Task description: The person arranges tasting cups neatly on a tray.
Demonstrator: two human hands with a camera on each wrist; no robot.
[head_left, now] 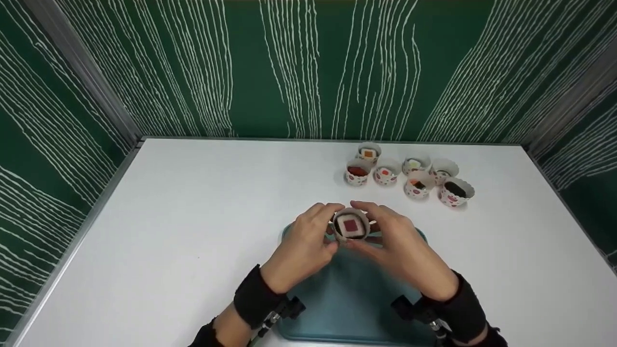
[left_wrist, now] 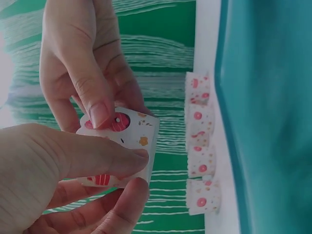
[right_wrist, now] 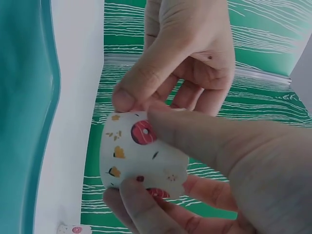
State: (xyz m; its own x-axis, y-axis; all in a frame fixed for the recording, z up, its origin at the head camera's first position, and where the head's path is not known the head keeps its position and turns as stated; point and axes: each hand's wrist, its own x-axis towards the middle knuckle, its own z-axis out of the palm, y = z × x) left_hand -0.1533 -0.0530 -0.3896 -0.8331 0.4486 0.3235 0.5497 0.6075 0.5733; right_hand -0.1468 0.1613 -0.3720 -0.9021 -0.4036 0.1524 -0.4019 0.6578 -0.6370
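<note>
Both hands hold a small paper cup (head_left: 354, 239) above the front part of the table, over the far end of a teal tray (head_left: 356, 303). Pink doughnut and yellow flower prints cover the cup's wall (right_wrist: 129, 158). Inside it sits a white square piece (head_left: 350, 225) with a dark red centre and dark edging, like a sushi roll. The left hand (head_left: 301, 238) grips the cup's left side, its thumb and fingers on the wall. From the right, the right hand (head_left: 402, 241) grips the opposite side. The cup's opening tilts toward the head camera.
Farther back stand several similar cups in two clusters: a left one with a cup of red filling (head_left: 356, 180), and a right one with a cup of dark filling (head_left: 452, 197). A white table (head_left: 207, 217) lies under everything. Green, white-streaked walls (head_left: 328, 72) rise behind it.
</note>
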